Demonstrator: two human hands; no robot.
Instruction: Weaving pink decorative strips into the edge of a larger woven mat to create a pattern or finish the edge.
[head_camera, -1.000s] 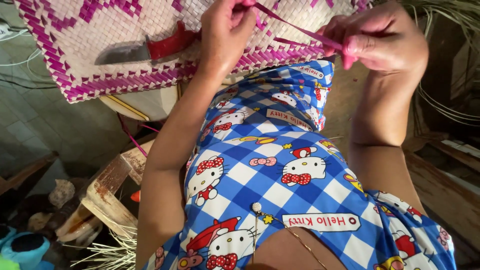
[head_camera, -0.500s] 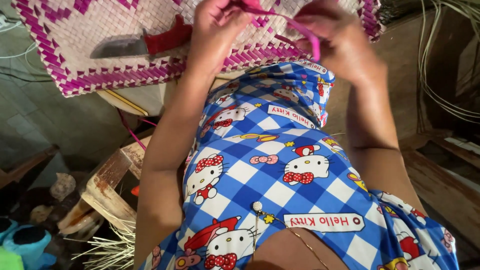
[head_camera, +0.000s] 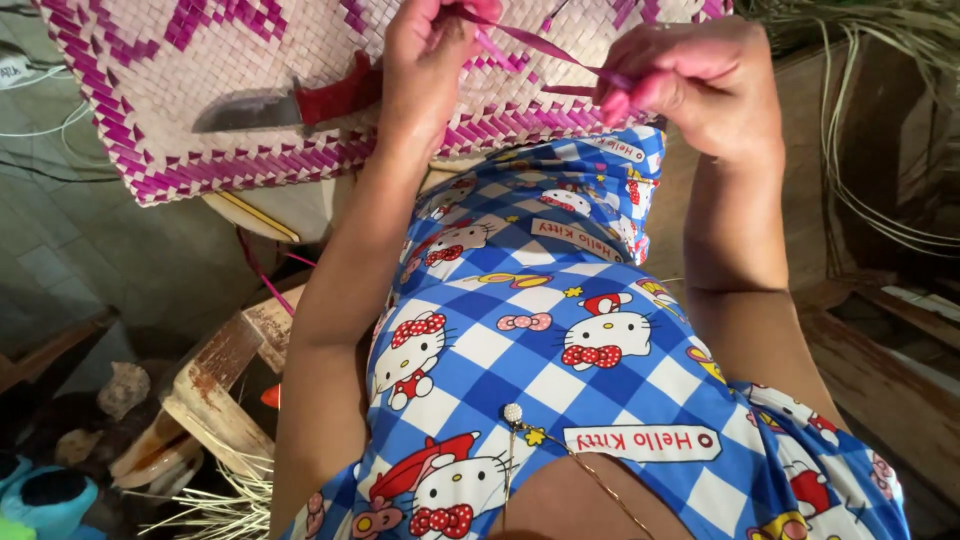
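Landmark: woven mat (head_camera: 180, 90), pale natural strips with a magenta pattern and border, tilted across the top of the head view.
Floor stuff: blue slipper (head_camera: 45, 500) and a stone (head_camera: 123, 388), well below the mat's left corner.
Wooden stool (head_camera: 215, 385): below the mat's lower edge, with loose dry strips (head_camera: 215, 505) beside its foot.
Knife (head_camera: 290, 103): lies on the mat left of the hands, grey blade pointing left, red handle toward the left hand.
Left hand (head_camera: 425, 65): over the mat's middle, fingers curled tight, pinching the upper end of the magenta strip (head_camera: 545, 45).
Magenta strip: runs taut, slanting down rightward above the mat, from hand to hand.
Right hand (head_camera: 695, 85): at the mat's right lower edge, fingers closed, gripping the strip's lower end.
Dress (head_camera: 560, 350): blue-and-white checked with cartoon cats, below the mat.
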